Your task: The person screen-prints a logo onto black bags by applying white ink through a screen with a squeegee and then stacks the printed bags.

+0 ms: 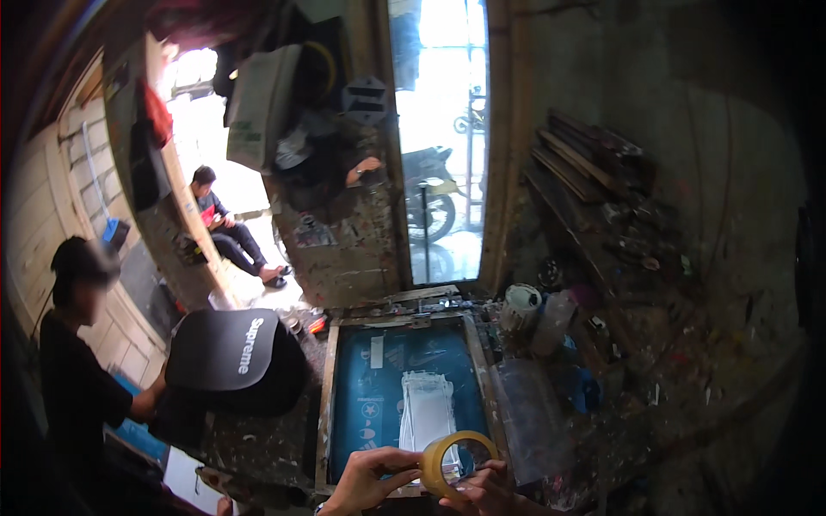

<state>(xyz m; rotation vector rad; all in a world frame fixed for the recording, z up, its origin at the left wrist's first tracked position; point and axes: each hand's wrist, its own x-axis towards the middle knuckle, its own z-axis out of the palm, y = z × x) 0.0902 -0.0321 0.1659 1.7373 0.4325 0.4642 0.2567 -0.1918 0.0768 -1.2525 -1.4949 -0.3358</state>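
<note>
Low in the middle of the head view, my right hand grips a roll of yellowish adhesive tape. My left hand is closed, its thumb and fingertips pinched at the roll's left edge; whether a loose tape end lies between them is too small to tell. Beyond both hands lies a wooden-framed printing screen with blue mesh. Several pale designs show on the mesh, and a white rectangular patch covers part of its middle, partly hidden by the roll at its lower end.
Left of the screen stands a black rounded pad, with a co-worker beside it. A white tub and a clear plastic sheet are to the right, near stained clutter. Wooden boards lean farther back. Another person sits outside the doorway.
</note>
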